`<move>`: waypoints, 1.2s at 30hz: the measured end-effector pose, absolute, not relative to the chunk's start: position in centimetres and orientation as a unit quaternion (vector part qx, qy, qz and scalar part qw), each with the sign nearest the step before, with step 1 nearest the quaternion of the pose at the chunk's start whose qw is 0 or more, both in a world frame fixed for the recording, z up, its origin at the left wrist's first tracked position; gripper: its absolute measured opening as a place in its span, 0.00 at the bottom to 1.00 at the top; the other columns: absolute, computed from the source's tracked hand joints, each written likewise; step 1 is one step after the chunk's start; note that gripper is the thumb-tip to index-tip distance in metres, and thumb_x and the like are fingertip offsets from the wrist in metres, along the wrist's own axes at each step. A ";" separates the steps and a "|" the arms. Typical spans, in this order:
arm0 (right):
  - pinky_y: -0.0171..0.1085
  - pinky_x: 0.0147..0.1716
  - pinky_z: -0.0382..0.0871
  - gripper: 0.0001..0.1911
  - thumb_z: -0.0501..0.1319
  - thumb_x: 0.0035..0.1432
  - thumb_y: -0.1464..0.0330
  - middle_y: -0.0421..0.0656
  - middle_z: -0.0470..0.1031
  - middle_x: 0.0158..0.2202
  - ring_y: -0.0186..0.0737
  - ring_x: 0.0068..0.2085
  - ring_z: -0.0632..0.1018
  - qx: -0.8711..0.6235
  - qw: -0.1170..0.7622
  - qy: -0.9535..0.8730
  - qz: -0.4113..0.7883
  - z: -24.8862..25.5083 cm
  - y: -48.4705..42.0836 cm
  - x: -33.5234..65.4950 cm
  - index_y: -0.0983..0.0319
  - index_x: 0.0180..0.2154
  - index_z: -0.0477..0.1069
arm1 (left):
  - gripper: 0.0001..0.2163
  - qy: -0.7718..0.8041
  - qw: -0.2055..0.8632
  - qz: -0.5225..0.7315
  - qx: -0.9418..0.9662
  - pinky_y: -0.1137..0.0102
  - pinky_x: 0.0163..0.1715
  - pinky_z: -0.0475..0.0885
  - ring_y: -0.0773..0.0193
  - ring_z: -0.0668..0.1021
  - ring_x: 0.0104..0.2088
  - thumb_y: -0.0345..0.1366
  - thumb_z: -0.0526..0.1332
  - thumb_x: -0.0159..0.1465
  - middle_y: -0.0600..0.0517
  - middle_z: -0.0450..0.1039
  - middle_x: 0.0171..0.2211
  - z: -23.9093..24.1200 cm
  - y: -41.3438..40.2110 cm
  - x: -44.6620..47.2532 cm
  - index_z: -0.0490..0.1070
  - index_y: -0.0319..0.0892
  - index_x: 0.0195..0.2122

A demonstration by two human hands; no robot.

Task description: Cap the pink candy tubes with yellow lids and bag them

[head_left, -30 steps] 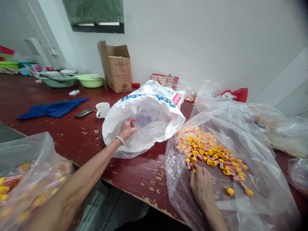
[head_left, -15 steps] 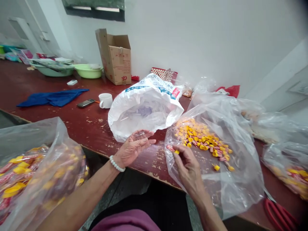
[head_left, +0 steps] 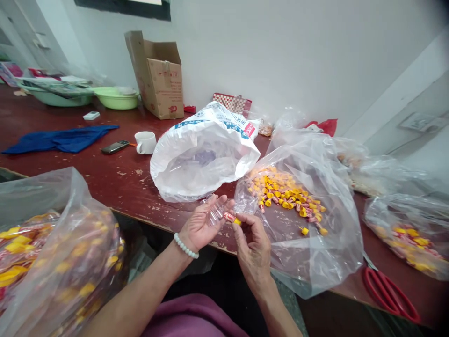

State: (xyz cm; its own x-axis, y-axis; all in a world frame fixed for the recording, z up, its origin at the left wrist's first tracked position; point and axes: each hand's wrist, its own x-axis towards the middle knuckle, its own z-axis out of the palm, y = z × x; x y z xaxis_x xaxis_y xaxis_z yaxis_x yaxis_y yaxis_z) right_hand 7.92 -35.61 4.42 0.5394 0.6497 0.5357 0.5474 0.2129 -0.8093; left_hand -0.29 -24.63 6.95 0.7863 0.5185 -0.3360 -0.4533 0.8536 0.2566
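Note:
My left hand (head_left: 201, 224), palm up with a pale bead bracelet at the wrist, holds a few small clear plastic tubes (head_left: 214, 215) against its fingers. Between the thumb and fingers of my right hand (head_left: 253, 236) is a small red-and-white piece with a yellow cap (head_left: 231, 218). Its red-and-white end points at the tubes, close to them; whether they touch I cannot tell. Beyond my left hand a white sack (head_left: 168, 185) lies with its mouth facing me, clear plastic inside. Right of it, many more yellow-capped pieces (head_left: 291, 199) are spread in a clear plastic bag (head_left: 326, 262).
A large clear bag of yellow-capped pieces (head_left: 70, 252) stands at the left. Red-handled scissors (head_left: 389, 292) lie near the right table edge. Farther back are a white mug (head_left: 145, 142), a phone (head_left: 115, 147), a blue cloth (head_left: 59, 139) and a cardboard box (head_left: 164, 86).
My right hand has moved left with the yellow-capped piece, from the clear bag to the tubes in my left hand. The view has shifted a little to the right.

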 end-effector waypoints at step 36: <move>0.44 0.43 0.64 0.12 0.56 0.51 0.72 0.50 0.74 0.35 0.47 0.39 0.74 -0.859 0.320 -0.399 0.031 0.2 -31.7 24.8 0.65 0.38 0.72 | 0.07 0.241 0.939 0.222 0.100 0.59 0.40 0.75 0.60 0.79 0.34 0.26 0.54 0.63 0.49 0.72 0.27 3.3 -23.1 1.7 0.68 0.35 0.29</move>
State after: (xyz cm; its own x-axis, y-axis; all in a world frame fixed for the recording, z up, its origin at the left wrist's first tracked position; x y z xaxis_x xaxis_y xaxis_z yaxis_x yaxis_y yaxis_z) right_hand 24.77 -31.70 0.24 0.6798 0.7051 0.2018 0.6650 -0.4766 -0.5750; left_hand 1.65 -23.09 3.26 0.7848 0.4652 -0.4095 -0.3691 0.8816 0.2942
